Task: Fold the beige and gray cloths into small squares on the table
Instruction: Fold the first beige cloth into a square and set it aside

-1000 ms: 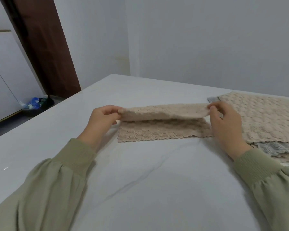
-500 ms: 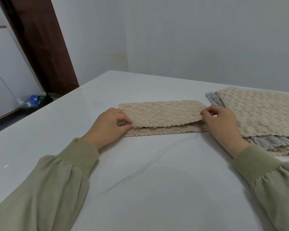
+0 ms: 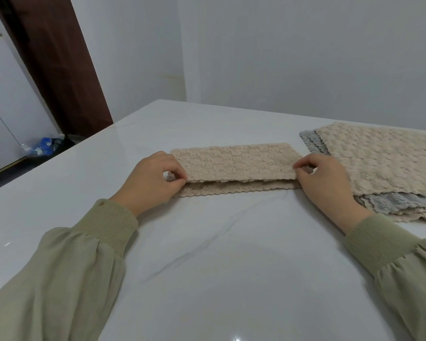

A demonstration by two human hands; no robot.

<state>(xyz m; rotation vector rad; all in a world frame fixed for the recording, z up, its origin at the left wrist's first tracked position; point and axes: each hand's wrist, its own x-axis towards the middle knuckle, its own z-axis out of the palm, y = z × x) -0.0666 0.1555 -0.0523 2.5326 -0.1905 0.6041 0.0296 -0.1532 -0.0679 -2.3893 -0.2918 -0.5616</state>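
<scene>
Pinching the top layer of the beige cloth [image 3: 234, 161] at each end, my left hand [image 3: 150, 181] and right hand [image 3: 324, 178] held it on the white desk [image 3: 207, 254], just beside the stacked beige and gray cloths [image 3: 384, 166].

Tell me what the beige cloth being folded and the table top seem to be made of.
The beige cloth looks like a soft, fleecy textile, perhaps microfibre or terry: its surface is nubby and matte, and its edges are zigzag-cut. The table is a hard, glossy white slab with faint gray veins and light reflections. It could be marble or a marble-look stone, but which cannot be told.
</scene>
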